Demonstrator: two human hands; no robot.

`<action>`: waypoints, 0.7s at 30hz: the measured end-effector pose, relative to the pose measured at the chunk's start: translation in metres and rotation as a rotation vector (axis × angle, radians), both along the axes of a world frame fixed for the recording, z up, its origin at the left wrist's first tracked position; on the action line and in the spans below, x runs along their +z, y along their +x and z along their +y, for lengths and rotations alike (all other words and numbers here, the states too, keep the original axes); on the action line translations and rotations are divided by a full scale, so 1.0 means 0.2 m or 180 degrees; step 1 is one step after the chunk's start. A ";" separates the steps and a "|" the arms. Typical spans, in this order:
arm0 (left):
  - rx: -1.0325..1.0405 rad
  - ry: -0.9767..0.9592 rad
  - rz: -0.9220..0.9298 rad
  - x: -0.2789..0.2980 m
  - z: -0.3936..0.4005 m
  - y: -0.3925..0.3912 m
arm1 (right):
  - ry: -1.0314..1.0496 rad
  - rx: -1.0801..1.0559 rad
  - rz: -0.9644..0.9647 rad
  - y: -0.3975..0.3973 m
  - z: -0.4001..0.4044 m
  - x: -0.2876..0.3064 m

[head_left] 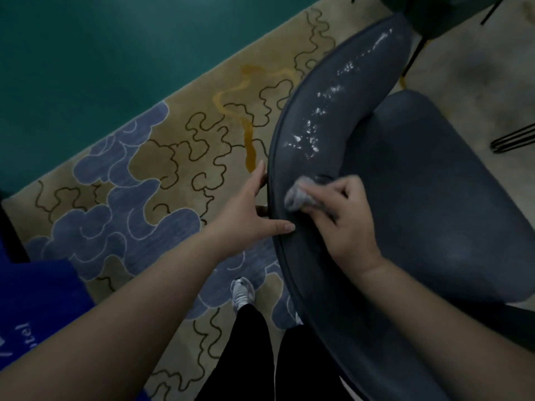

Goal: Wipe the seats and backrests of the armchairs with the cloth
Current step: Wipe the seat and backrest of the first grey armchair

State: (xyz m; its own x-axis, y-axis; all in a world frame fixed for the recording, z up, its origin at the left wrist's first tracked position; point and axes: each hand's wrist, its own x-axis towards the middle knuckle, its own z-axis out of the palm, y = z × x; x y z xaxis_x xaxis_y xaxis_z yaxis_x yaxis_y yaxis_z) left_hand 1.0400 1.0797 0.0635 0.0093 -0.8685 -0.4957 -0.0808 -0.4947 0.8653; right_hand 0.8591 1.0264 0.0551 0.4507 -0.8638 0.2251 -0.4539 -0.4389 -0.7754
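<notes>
A dark blue-grey armchair fills the right half of the head view, its curved backrest [333, 117] sweeping from the top centre down to the bottom, its seat [434, 198] to the right. White specks dot the inner face of the backrest. My right hand [344, 218] presses a bunched grey cloth [298, 195] against the inside of the backrest near its rim. My left hand [254, 209] grips the backrest's outer edge, thumb on the rim and fingers behind it.
A patterned rug [162, 175] with blue clouds and dark squiggles lies under my feet, with teal floor [115, 53] beyond it. Black metal legs [512, 140] of other furniture stand at the right, and another dark chair [434, 13] at the top.
</notes>
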 end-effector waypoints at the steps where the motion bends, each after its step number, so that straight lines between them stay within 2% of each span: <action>1: -0.0112 -0.0038 -0.0007 0.00 -0.02 0.02 | -0.0002 -0.0029 -0.0014 -0.02 0.03 -0.01; 5: -0.0415 -0.0132 -0.0103 0.00 -0.11 0.08 | -0.0207 -0.0309 0.0258 0.11 -0.18 -0.02; 9: -0.0526 -0.0094 -0.0082 -0.01 -0.18 0.11 | 0.0119 -0.0707 0.0095 0.21 -0.33 -0.02; 15: -0.0629 -0.0078 -0.0164 -0.03 -0.22 0.14 | 0.0063 -0.0494 -0.0126 0.06 -0.06 -0.04; 18: -0.0630 -0.0084 -0.0091 -0.03 -0.23 0.15 | -0.0176 -0.0484 0.0102 0.12 -0.22 -0.05; 21: -0.0642 -0.0080 -0.0070 -0.04 -0.25 0.15 | -0.0091 -0.0730 0.0048 0.20 -0.39 -0.06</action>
